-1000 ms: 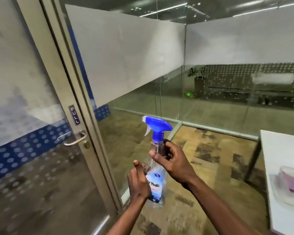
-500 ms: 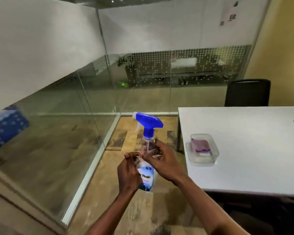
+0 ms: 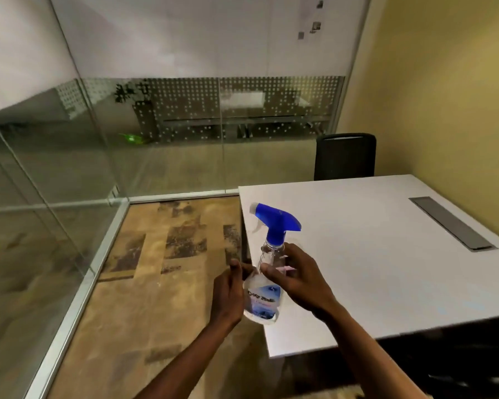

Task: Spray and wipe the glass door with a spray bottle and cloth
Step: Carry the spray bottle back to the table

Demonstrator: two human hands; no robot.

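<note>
A clear spray bottle (image 3: 262, 298) with a blue trigger head (image 3: 276, 221) and a blue label stands upright between my hands, over the front left corner of the white table (image 3: 372, 269). My left hand (image 3: 227, 295) wraps its lower body from the left. My right hand (image 3: 301, 280) grips it just below the neck. A bit of pink shows behind my right fingers; whether it is the cloth I cannot tell. The glass door is out of view.
Glass partition walls (image 3: 55, 168) with frosted and dotted bands run along the left and back. A black chair (image 3: 345, 156) stands behind the table by the yellow wall (image 3: 444, 96). A grey cable slot (image 3: 450, 223) lies in the tabletop. Patterned floor (image 3: 162, 269) lies to the left.
My view has swung right, from the door with its PULL handle to the table. The bottle, still in both hands, now sits over the table corner, hiding the clear container with the purple cloth.
</note>
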